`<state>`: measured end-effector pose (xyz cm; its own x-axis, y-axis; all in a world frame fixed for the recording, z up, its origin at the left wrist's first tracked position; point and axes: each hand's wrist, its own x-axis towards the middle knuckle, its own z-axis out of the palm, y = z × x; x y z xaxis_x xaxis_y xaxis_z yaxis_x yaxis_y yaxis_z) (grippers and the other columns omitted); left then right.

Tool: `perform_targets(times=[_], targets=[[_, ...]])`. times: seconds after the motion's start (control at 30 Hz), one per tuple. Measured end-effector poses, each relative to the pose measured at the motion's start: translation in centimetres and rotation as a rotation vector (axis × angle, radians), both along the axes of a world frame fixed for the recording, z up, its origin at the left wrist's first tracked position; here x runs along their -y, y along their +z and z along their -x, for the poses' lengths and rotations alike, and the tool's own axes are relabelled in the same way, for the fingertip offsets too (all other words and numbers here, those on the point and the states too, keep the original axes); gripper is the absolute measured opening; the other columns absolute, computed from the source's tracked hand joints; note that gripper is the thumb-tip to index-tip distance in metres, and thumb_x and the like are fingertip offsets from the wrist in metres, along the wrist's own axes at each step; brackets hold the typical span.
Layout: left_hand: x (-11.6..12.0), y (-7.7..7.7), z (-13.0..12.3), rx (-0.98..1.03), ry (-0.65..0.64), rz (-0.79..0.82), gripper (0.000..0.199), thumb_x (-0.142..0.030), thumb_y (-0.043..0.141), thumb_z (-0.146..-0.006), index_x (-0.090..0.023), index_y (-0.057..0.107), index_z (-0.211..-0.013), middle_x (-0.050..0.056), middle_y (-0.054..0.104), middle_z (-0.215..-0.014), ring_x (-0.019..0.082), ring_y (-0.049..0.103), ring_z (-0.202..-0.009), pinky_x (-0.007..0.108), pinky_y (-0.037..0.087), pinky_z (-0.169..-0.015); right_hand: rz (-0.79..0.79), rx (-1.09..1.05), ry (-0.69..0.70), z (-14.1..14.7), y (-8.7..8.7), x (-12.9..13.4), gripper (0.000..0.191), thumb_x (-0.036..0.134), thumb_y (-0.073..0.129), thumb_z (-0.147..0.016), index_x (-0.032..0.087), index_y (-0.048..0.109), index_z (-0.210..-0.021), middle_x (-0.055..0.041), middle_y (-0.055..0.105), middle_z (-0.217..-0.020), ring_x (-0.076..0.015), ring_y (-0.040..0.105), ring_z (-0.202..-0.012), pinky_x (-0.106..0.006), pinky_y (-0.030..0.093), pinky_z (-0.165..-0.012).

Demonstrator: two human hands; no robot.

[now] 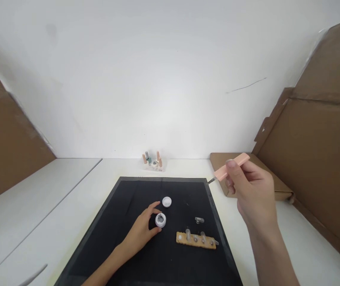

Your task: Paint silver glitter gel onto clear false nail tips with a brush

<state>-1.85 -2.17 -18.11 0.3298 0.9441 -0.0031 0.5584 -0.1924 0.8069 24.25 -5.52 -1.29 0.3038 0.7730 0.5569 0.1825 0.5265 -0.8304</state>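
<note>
My left hand [141, 228] curls around a small open white jar [160, 225], thumb on one side and fingers on the other; something greyish shows inside it. Just beyond lies its round white lid [166, 201]. In the raised right hand [254, 188] I grip a nail polish brush [232, 167] by its pink cap handle, its dark bristle tip pointing down and left above the mat's far right corner. A tan strip [183, 239] bearing several clear nail tips [203, 237] rests on the mat. A loose clear piece [199, 220] lies behind the strip.
A black mat [134, 266] covers the middle of the white table [18, 230]. Against the wall stands a clear holder [158, 169] with several small bottles. A flat cardboard box [279, 194] sits behind my right hand, and cardboard panels [321, 159] flank the table.
</note>
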Motion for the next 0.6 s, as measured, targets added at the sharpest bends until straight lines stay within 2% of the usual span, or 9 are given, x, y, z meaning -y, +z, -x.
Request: perform_targets(times=[0.1, 0.23, 0.4, 0.5, 0.6], targets=[[0.2, 0.5, 0.2, -0.012, 0.000, -0.013, 0.071, -0.011, 0.065, -0.068, -0.026, 0.046, -0.135, 0.009, 0.064, -0.121, 0.031, 0.057, -0.116, 0.048, 0.042, -0.103, 0.013, 0.029, 0.013, -0.2, 0.1, 0.1, 0.043, 0.051, 0.062, -0.086, 0.020, 0.056, -0.057, 0.0049, 0.040, -0.048, -0.0092, 0.036, -0.044, -0.023, 0.029, -0.038], [0.8, 2.3, -0.3, -0.003, -0.001, -0.058, 0.062, -0.011, 0.058, -0.073, -0.024, 0.047, -0.133, 0.011, 0.061, -0.119, 0.028, 0.057, -0.110, 0.044, 0.046, -0.094, 0.058, 0.080, 0.032, -0.7, 0.3, 0.1, 0.040, 0.046, 0.064, -0.086, 0.019, 0.060, -0.057, 0.0051, 0.042, -0.047, -0.0084, 0.035, -0.043, -0.023, 0.027, -0.038], [1.1, 4.7, -3.4, 0.034, -0.110, -0.053, 0.069, -0.014, 0.056, -0.078, -0.023, 0.034, -0.142, 0.007, 0.063, -0.109, 0.021, 0.059, -0.092, 0.038, 0.048, -0.086, 0.061, 0.095, 0.030, -1.2, 0.6, 0.3, 0.040, 0.044, 0.064, -0.087, 0.019, 0.060, -0.056, 0.0047, 0.044, -0.048, -0.0082, 0.034, -0.044, -0.023, 0.027, -0.039], [0.7, 4.9, -6.2, 0.046, -0.209, -0.017, 0.078, -0.012, 0.060, -0.075, -0.024, 0.031, -0.146, 0.007, 0.064, -0.109, 0.021, 0.059, -0.092, 0.037, 0.048, -0.084, 0.044, 0.098, 0.034, -1.4, 0.8, 0.6, 0.039, 0.042, 0.063, -0.088, 0.019, 0.060, -0.056, 0.0039, 0.047, -0.050, -0.0086, 0.035, -0.045, -0.023, 0.028, -0.039], [-0.4, 3.7, -8.6, 0.050, -0.294, 0.031, 0.091, -0.009, 0.062, -0.073, -0.022, 0.020, -0.152, 0.007, 0.067, -0.106, 0.020, 0.062, -0.087, 0.034, 0.050, -0.077, 0.020, 0.103, 0.036, -1.6, 0.9, 0.9, 0.039, 0.040, 0.063, -0.089, 0.020, 0.060, -0.056, 0.0029, 0.052, -0.053, -0.0083, 0.035, -0.046, -0.022, 0.030, -0.040]])
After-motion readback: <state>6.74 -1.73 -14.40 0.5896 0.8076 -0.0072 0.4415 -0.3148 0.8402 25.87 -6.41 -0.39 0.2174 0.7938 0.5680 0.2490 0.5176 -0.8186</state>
